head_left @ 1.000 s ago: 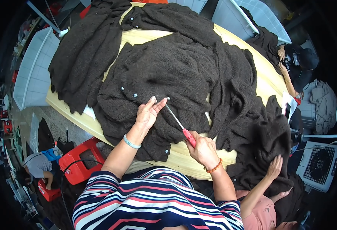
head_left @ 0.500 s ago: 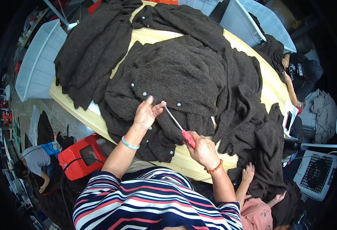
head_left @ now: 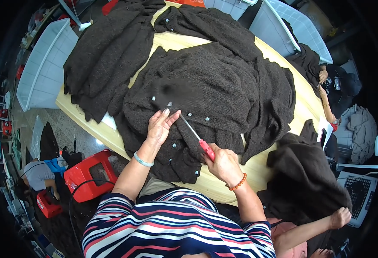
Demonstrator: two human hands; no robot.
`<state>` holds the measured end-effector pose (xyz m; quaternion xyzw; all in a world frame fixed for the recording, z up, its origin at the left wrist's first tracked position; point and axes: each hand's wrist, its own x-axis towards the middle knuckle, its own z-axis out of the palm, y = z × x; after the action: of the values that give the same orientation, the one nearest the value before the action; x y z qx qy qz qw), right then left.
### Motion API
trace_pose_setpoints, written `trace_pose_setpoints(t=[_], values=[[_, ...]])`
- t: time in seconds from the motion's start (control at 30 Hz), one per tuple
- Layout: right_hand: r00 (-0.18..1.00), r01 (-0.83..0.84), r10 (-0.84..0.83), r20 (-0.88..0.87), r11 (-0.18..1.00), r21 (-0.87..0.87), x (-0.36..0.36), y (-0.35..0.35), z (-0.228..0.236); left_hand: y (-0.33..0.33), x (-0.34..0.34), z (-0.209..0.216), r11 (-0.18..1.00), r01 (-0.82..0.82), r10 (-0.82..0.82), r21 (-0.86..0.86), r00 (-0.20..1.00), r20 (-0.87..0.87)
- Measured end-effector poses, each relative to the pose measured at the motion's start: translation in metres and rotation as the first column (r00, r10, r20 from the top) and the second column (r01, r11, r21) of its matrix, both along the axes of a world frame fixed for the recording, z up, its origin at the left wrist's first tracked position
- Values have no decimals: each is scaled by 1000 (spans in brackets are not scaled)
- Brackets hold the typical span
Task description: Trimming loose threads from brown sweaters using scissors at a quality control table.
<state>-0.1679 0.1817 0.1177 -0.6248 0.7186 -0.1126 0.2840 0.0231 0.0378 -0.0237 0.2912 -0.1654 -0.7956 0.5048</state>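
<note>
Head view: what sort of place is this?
Likely a garment workshop: dark knitted cardigans piled on a yellow table, white plastic crates alongside, the right hand working with a red-handled tool.

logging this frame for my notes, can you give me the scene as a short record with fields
left hand: flat on the dark brown cardigan, fingers pressing near a button
right hand: grips a red-handled tool, tip pointing toward the left fingers
surface: yellow table, more dark knitwear spread across it
nearby: white plastic bins at left, red stool below
other person: a hand lifting another dark garment at lower right
</note>
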Motion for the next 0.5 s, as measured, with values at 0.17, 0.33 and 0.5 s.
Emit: trace_pose_setpoints(t=[0.17,0.33,0.5], values=[[995,-92,89,52,994,65,7,1,1,-7,6,6,993,89,-89,79,996,-10],[997,-5,5,82,1000,-2,6,1,-1,-42,26,-4,973,-39,75,226,985,-153],[999,4,-4,37,1000,-7,13,-8,4,-46,17,-4,997,-30,29,72,999,17]])
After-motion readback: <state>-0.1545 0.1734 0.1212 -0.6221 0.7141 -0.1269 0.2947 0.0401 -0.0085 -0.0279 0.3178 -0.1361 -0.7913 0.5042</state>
